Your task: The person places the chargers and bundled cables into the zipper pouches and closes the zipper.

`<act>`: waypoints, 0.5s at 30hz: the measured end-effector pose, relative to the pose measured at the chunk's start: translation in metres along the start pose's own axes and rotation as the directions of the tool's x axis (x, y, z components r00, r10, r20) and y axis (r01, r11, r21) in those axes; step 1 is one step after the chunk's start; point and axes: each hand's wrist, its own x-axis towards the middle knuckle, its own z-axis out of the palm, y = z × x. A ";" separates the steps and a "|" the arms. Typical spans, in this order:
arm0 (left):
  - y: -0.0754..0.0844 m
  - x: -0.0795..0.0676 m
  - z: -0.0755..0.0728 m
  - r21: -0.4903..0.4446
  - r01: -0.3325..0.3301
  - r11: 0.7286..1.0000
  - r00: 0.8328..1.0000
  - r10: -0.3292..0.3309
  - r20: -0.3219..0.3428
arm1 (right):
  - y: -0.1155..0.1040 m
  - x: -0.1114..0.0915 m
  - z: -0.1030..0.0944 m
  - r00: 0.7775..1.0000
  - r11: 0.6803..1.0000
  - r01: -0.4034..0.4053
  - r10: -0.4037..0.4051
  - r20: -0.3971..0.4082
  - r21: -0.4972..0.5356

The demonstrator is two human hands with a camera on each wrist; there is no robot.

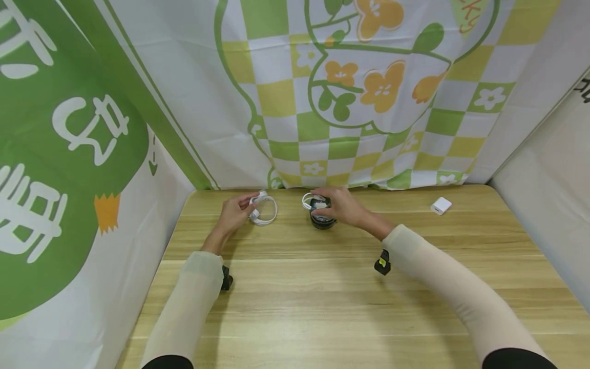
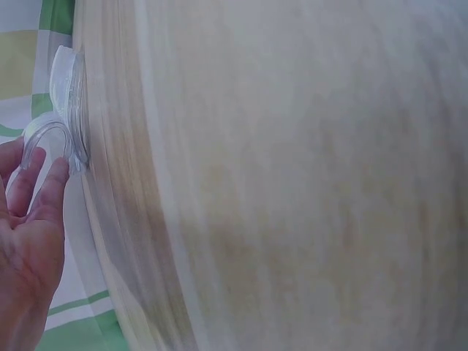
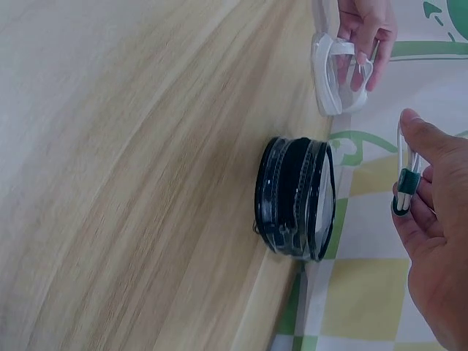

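My left hand (image 1: 234, 211) pinches the raised edge of a round clear pouch (image 1: 262, 222) with white trim, near the back of the table. The left wrist view shows that pouch (image 2: 77, 110) with its flap curving up at the fingertips. In my right hand (image 1: 344, 206) is a coiled white cable (image 1: 306, 201), pinched between thumb and fingers; the right wrist view shows a dark green tie (image 3: 408, 184) round it. Below this hand a round clear pouch with black trim (image 1: 322, 223) stands on the table. Its zipped side faces the right wrist camera.
A white charger plug (image 1: 441, 206) lies at the back right of the wooden table (image 1: 304, 302). Behind the table's back edge hangs a patterned cloth (image 1: 276, 97), with more cloth walls at left and right.
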 end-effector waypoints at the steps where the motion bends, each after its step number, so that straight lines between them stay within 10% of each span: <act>1: 0.000 0.000 0.000 -0.003 -0.001 1.000 1.000 0.001 -0.001 | 0.000 0.001 0.002 1.000 1.000 0.000 0.000 0.000 0.000; 15: 0.002 0.000 -0.001 -0.026 0.041 0.999 0.999 -0.041 -0.015 | -0.010 0.017 0.022 0.999 0.999 -0.032 0.031 0.034 0.039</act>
